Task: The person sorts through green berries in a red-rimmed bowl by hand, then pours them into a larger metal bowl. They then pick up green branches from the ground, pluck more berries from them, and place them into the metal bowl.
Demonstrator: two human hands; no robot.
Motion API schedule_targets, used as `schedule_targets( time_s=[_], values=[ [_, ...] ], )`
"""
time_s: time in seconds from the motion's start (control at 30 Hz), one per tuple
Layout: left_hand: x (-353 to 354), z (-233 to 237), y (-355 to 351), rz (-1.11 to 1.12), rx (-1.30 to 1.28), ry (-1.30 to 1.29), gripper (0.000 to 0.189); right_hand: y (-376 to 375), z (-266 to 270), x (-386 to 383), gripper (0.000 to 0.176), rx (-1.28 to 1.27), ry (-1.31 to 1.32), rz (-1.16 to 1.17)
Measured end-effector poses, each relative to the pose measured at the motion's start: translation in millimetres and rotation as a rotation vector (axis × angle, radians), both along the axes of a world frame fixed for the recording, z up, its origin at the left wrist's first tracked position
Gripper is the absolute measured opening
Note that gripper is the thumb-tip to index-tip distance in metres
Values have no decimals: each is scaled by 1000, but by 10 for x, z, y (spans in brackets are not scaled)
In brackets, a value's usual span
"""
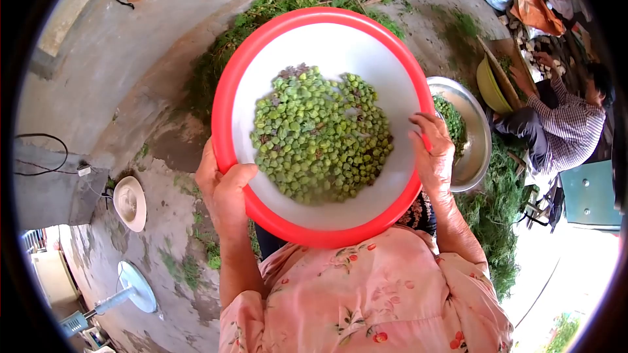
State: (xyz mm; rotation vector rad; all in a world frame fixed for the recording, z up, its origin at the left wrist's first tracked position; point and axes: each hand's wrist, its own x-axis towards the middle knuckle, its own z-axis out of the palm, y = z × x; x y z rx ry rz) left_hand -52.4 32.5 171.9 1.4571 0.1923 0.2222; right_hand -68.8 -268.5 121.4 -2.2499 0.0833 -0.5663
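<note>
A large white basin with a red rim (320,238) is held up in front of my body, tilted so that its inside shows. Small, round green berries or pods (320,137), with a few dark bits among them, cover much of its bottom. My left hand (226,186) grips the rim at the left, its thumb over the edge. On the opposite side my right hand (435,153) is closed on the rim, fingertips curled over it. The fingers beneath the basin are hidden.
A metal bowl (481,157) with green leaves stands right of the basin. Beyond it, a person in a checked shirt (569,124) sits by a yellow-green basin (490,85). Cut greenery (490,235) covers ground nearby. A hat (129,204) and a fan (137,287) are at left.
</note>
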Motion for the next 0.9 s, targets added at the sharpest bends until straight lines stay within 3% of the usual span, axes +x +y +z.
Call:
schedule_targets(
  time_s=[0.1,0.2,0.33,0.47,0.67,0.77,0.83,0.9],
  values=[
    [73,-2,-35,-40,33,61,50,197,34,161,27,191,224,167],
    [162,-31,37,-59,41,96,50,365,-195,416,30,27,106,327],
    [207,-76,2,-73,60,92,50,494,-390,634,30,-45,175,478],
    [219,-96,75,-67,76,103,50,662,-587,740,31,-166,185,530],
    [223,-105,110,-84,86,114,51,734,-588,758,24,-157,223,467],
    [235,-100,105,-68,132,79,48,688,-695,772,16,-44,162,409],
    [252,-86,36,-2,230,-17,46,614,-624,770,16,224,345,338],
    [279,-10,-59,164,549,-273,44,558,-549,772,14,588,482,283]
  ],
)
